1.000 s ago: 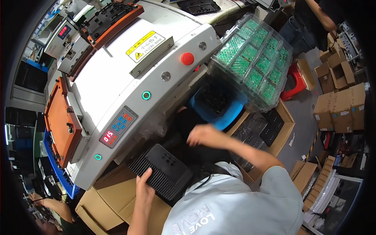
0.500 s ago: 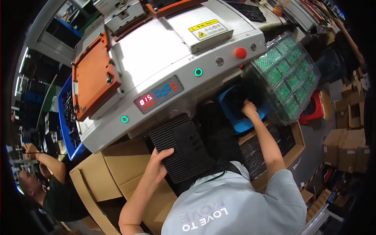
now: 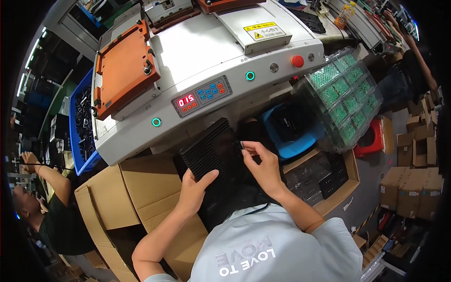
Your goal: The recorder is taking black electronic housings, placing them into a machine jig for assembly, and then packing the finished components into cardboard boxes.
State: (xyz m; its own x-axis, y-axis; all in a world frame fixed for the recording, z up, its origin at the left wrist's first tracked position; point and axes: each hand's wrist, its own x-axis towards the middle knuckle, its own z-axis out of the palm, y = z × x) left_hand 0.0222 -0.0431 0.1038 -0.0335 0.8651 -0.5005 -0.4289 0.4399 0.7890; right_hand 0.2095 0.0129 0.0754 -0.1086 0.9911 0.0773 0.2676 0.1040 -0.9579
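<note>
My left hand (image 3: 192, 192) grips a black ribbed housing (image 3: 211, 152) by its near left edge, thumb over the ribs. The housing is held tilted in front of my lap, below the machine's front. At its right edge is my right hand (image 3: 264, 169), fingertips pinched on a small dark piece whose kind I cannot make out. Just beyond that hand sits a blue bin (image 3: 300, 149) with small black parts in it.
A white machine (image 3: 188, 61) with orange fixtures, a lit panel and a red button spans the front. An open cardboard box (image 3: 141, 197) lies left, a carton of black housings (image 3: 354, 171) right. Stacked trays of green circuit boards (image 3: 345, 101) stand far right; a co-worker's hand (image 3: 30, 162) shows far left.
My right hand has come out of the blue bin and moved left to the housing's edge, its fingertips now pinched. The left hand still holds the housing, now tilted differently.
</note>
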